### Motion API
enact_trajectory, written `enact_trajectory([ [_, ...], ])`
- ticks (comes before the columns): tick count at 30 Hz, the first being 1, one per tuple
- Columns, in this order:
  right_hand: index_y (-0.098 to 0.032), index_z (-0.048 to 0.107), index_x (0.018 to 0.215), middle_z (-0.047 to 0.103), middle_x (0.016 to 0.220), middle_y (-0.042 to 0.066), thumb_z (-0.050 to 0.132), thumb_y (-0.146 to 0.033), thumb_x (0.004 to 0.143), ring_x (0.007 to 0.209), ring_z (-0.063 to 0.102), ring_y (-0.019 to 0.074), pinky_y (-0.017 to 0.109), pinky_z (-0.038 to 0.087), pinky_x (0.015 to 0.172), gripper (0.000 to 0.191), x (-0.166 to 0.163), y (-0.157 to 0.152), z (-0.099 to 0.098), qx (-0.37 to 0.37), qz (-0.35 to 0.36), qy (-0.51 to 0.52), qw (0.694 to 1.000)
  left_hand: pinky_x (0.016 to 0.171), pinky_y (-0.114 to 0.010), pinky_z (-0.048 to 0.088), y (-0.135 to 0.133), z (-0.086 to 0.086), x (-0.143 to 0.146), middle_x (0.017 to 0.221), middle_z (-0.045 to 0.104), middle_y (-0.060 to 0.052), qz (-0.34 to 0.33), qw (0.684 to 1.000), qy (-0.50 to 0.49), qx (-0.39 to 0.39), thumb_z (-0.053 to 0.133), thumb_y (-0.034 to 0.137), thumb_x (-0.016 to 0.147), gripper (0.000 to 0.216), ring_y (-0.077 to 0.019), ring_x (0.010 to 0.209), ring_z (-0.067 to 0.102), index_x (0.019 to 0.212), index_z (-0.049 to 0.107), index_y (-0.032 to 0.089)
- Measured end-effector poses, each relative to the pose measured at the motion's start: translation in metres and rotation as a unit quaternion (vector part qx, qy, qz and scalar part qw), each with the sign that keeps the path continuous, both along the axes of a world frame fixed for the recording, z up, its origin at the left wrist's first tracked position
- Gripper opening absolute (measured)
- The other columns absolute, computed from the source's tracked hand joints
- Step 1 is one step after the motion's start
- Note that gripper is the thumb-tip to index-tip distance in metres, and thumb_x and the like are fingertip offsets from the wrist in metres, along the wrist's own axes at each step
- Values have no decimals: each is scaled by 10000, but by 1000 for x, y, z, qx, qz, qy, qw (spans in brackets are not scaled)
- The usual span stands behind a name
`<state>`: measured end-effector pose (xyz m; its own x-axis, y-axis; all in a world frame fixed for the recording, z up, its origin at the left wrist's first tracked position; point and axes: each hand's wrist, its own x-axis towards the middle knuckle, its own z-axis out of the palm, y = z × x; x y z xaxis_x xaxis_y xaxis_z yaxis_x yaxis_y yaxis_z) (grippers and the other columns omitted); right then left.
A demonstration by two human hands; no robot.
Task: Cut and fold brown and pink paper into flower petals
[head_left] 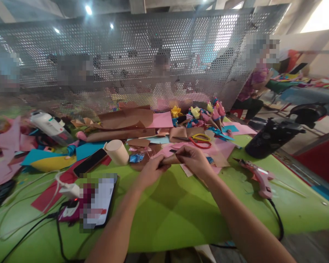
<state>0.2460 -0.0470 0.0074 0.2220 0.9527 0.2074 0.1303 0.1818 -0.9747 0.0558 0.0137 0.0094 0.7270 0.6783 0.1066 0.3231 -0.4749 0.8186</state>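
Note:
My left hand (150, 171) and my right hand (194, 159) meet over the green table (167, 215). Together they pinch a small rolled brown paper cone (170, 159) that lies sideways between them. Left fingers close on its pointed end, right fingers wrap the wider end. Just beyond lie pink paper sheets (222, 146) and scissors with red and yellow handles (200, 140). A roll of beige tape (116, 151) stands to the left of my hands.
A pink glue gun (259, 177) with a black cord lies at the right, near a black bottle (271, 137). Two phones (90, 162) (98, 201), a charger and cables sit at the left. Coloured paper scraps and finished paper cones (208, 113) crowd the back, before a perforated metal screen (126, 54). Other people sit beyond.

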Motion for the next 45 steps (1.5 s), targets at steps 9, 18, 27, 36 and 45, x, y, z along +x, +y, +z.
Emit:
enact_trajectory([
  [9,-193,637,680,651,634,-16,794,-259,533,591,561,139,272,465,590,225,5,1,9,-19,2,135,991,621,-248,362,2,3,-5,720,534,8,-9,985,-104,-139,491,574,931,423,-128,661,453,897,624,174],
  [18,-194,634,631,629,597,-17,740,-202,498,566,543,131,260,467,551,170,4,0,9,-34,-19,165,986,532,-226,345,2,-3,-2,657,539,14,50,945,-191,-260,650,633,806,482,-92,577,444,717,589,163],
  [27,-206,655,672,634,645,-6,712,-214,469,574,562,137,264,483,541,211,7,3,-1,-53,-53,250,965,765,-259,490,4,-3,-2,931,703,-36,56,946,-249,-202,806,385,744,407,-152,878,643,1041,614,183],
  [36,-211,662,684,674,710,20,694,-206,486,608,591,153,262,478,533,201,1,3,-3,-73,-19,233,970,730,-286,546,0,-2,2,888,752,-61,82,953,-247,-154,774,343,778,298,-169,806,692,999,698,159],
  [45,-201,657,693,667,716,28,677,-199,491,660,589,165,256,432,540,203,1,0,4,-79,6,192,978,662,-285,553,2,-1,1,802,762,-60,82,940,-266,-199,806,423,735,375,-164,719,699,959,704,140],
])
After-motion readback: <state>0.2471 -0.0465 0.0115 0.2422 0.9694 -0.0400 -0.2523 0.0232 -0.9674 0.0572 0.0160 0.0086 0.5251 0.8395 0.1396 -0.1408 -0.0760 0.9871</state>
